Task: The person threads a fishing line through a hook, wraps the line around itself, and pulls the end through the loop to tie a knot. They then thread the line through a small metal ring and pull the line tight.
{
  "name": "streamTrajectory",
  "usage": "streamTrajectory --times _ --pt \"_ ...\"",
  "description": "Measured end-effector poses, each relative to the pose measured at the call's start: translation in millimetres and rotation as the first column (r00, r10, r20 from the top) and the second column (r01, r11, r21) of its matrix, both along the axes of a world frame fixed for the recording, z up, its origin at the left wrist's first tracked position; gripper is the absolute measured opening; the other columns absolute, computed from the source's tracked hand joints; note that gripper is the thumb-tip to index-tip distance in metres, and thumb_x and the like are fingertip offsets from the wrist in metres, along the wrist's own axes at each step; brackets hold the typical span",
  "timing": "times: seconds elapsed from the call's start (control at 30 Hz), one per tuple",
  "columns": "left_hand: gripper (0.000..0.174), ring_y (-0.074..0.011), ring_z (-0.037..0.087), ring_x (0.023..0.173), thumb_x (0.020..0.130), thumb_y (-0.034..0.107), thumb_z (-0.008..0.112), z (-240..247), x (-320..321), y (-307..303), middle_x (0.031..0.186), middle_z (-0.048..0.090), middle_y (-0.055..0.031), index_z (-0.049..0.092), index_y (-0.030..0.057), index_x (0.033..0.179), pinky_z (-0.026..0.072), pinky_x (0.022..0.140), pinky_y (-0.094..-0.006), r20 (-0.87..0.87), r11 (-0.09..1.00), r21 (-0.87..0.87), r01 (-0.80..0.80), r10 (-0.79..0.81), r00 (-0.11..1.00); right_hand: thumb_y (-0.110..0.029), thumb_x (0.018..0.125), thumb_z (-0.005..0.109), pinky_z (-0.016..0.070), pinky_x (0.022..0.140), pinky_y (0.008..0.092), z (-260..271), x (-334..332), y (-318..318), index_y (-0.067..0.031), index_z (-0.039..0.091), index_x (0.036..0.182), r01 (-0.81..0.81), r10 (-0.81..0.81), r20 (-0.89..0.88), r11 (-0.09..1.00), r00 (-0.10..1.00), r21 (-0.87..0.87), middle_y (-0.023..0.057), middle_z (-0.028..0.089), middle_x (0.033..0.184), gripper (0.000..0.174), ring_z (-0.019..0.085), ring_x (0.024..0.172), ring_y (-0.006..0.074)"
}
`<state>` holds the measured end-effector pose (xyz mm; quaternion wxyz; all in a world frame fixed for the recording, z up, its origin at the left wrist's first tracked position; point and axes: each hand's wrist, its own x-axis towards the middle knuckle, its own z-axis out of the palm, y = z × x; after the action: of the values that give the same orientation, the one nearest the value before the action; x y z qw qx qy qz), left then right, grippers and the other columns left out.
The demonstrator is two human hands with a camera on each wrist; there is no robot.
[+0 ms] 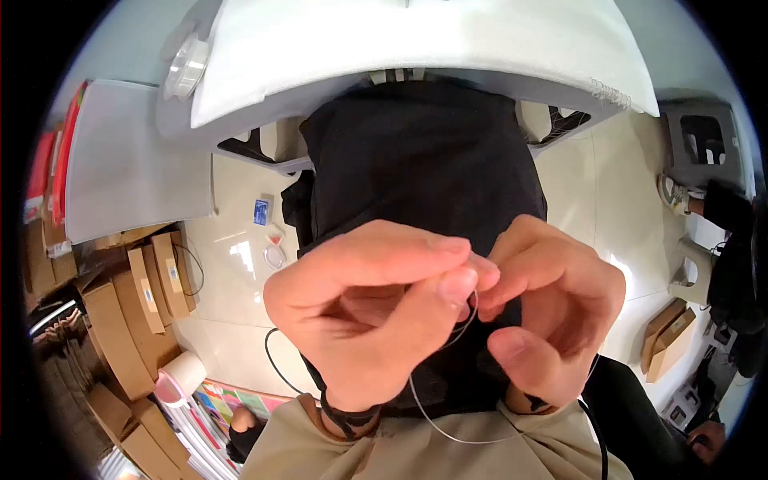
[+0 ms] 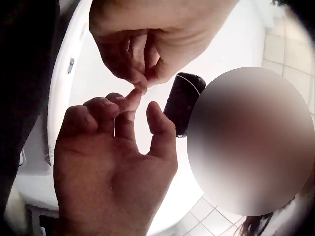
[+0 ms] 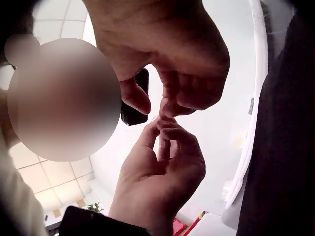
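Observation:
My left hand (image 1: 368,312) pinches a thin clear string (image 1: 472,441) between thumb and index finger, the other fingers folded in. A small loop of that string shows just below the fingertips, and a longer stretch hangs in an arc over the lap. My right hand (image 1: 560,296) is close beside it, fingers bent and thumb held well apart; its fingertips meet the left ones. In the left wrist view the pinching left hand (image 2: 162,34) is above and the right hand (image 2: 115,162) below. The right wrist view has the right hand (image 3: 172,54) above the left (image 3: 157,177).
Ahead is a white table (image 1: 424,36) with a clear plastic spool (image 1: 188,68) by its left edge. Black fabric (image 1: 424,160) spreads below it. Cardboard boxes (image 1: 128,320) stand at left, and a blue packet (image 1: 261,212) lies on the floor. A grey stool (image 1: 704,144) is at right.

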<state>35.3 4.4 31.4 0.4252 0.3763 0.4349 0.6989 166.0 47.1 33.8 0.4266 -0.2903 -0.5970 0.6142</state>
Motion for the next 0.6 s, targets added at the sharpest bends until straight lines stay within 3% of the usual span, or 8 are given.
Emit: streamTrajectory --times 0.1,0.3,0.4,0.5,0.6 --pt "0.012 -0.0128 0.049 0.054 0.082 0.007 0.06 -2.1 1.7 2.1 0.072 0.06 -0.0144 0.056 0.0018 0.092 0.037 0.045 -0.0202 -0.048 0.999 0.054 -0.008 0.01 0.999 -0.007 0.057 0.062 0.0356 0.047 0.0217 -4.8 -3.1 1.3 0.0057 0.057 0.069 -0.005 0.006 -0.052 1.0 0.999 0.021 0.0129 0.055 0.064 0.019 0.048 0.053 0.0145" --pt "0.01 -0.0138 0.052 0.057 0.08 0.004 0.06 -5.9 2.1 4.4 0.07 0.06 -0.014 0.056 0.0006 0.089 0.0408 0.051 -0.0226 -0.08 0.996 0.081 -0.025 0.031 0.996 0.0 0.056 0.057 0.033 0.046 0.0224 -9.1 -7.5 1.9 0.007 0.055 0.069 -0.026 0.025 -0.079 1.0 0.997 -0.01 0.011 0.054 0.062 0.015 0.046 0.053 0.0135" --pt "0.01 -0.015 0.052 0.057 0.08 0.004 0.06 -6.5 -2.3 3.0 0.07 0.06 -0.0142 0.056 -0.0001 0.088 0.0417 0.052 -0.0233 -0.116 1.0 0.009 0.019 -0.018 0.993 0.007 0.058 0.055 0.0307 0.046 0.0218 -13.4 -9.1 1.8 0.005 0.053 0.067 -0.027 0.021 -0.102 0.998 0.995 -0.064 0.0075 0.051 0.06 0.01 0.043 0.051 0.0104" --pt "0.011 -0.016 0.053 0.059 0.079 0.005 0.06 -6.8 -9.8 -0.8 0.071 0.059 -0.0141 0.056 -0.0004 0.088 0.0424 0.053 -0.0241 -0.043 0.992 -0.087 0.096 -0.1 0.994 0.011 0.061 0.057 0.0273 0.043 0.0199 -17.8 -13.4 1.7 0.001 0.051 0.064 -0.06 0.031 -0.148 0.979 0.988 -0.196 0.001 0.046 0.058 0.012 0.038 0.048 0.0043" --pt "0.011 -0.0163 0.053 0.063 0.08 0.005 0.059 -7.5 -9.1 0.5 0.073 0.059 -0.0132 0.056 -0.0003 0.089 0.0425 0.056 -0.0247 0.118 0.989 -0.113 0.092 -0.079 0.99 0.011 0.063 0.057 0.027 0.044 0.0189 -18.5 -16.3 1.3 0.0004 0.05 0.064 -0.102 0.061 -0.164 0.962 0.985 -0.255 -0.0007 0.045 0.058 0.013 0.037 0.05 0.0025"
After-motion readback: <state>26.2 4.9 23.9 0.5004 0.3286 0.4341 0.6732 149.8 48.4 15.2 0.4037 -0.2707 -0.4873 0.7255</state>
